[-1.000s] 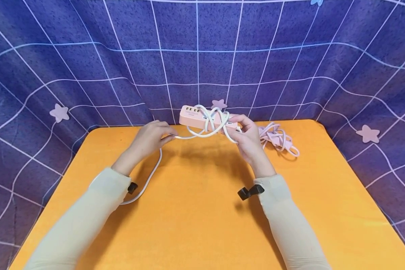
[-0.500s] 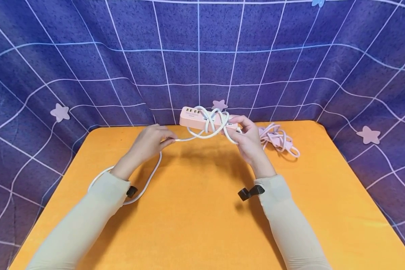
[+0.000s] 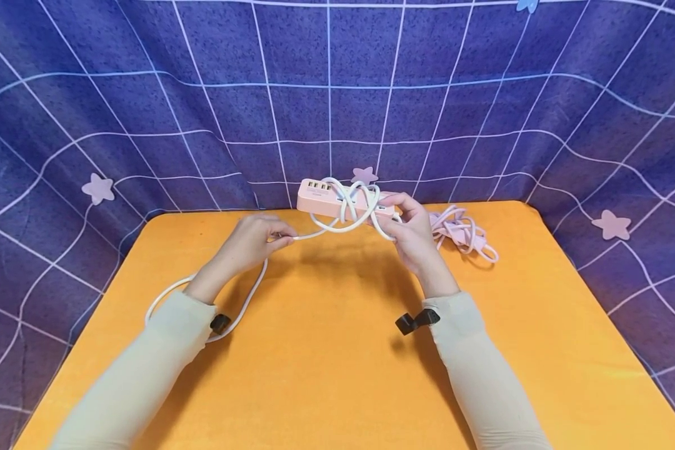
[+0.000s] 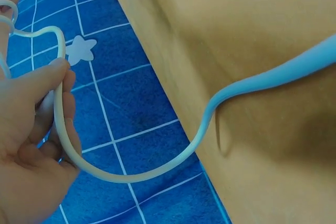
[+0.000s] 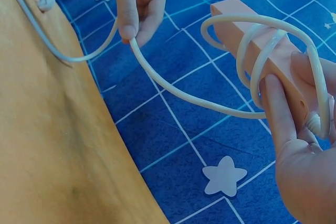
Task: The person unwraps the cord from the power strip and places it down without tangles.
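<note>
Since a second ago, the left hand [image 3: 253, 240] has drawn slightly back toward me and more white cord [image 3: 242, 306] shows looped by that sleeve; the right hand [image 3: 410, 234] has barely shifted.

From the head view, I see the pink power strip [image 3: 329, 197] lifted above the bench [image 3: 337, 375] at twelve o'clock, gripped at its right end by the right hand, with several cord turns around its body. The left hand pinches the cord at ten o'clock from the strip. A second pink cord bundle [image 3: 464, 234] lies at three o'clock of the right hand, near enough, I judge, to snag a wide loop.

From the left wrist view, thumb and forefinger of the left hand [image 4: 31, 129] close on the cord [image 4: 131, 174], which sags below and runs off across the bench [image 4: 252, 51]. I would keep gentle tension there so each turn lies flat.

From the right wrist view, the right hand [image 5: 299, 150] curls around the strip [image 5: 268, 59]; the wraps sit loose and uneven. The slack trailing on the bench [image 5: 52, 129] could drag, so I would feed it steadily.
</note>
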`<state>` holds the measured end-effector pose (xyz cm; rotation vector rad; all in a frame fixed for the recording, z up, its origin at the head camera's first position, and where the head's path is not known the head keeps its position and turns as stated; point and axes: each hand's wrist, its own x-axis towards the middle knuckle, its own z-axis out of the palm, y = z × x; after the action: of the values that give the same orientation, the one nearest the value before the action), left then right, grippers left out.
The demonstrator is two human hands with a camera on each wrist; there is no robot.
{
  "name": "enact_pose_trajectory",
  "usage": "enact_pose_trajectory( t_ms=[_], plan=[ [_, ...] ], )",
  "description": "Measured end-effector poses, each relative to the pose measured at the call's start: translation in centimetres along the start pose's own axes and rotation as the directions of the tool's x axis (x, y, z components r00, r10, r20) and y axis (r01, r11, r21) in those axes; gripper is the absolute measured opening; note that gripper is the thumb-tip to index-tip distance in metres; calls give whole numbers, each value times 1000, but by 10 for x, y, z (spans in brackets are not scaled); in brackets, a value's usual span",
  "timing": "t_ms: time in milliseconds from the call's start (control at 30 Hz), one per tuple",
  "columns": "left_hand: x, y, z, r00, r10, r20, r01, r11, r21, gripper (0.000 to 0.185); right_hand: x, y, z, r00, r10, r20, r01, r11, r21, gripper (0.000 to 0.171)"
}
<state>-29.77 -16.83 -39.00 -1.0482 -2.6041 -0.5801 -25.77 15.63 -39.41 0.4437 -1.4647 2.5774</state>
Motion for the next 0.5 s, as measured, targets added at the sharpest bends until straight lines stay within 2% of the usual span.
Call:
enact_pose_trajectory(
  t_ms=[267, 500],
  plan=[
    [-1, 2, 1, 996, -83, 8, 84, 993, -81, 6, 0, 0, 1, 1000, 9, -3, -9, 1000, -18, 41],
    [0, 2, 0, 991, -136, -16, 134, 986, -95, 10, -1, 0, 0, 1000, 9, 12, -9, 1000, -13, 41]
  ],
)
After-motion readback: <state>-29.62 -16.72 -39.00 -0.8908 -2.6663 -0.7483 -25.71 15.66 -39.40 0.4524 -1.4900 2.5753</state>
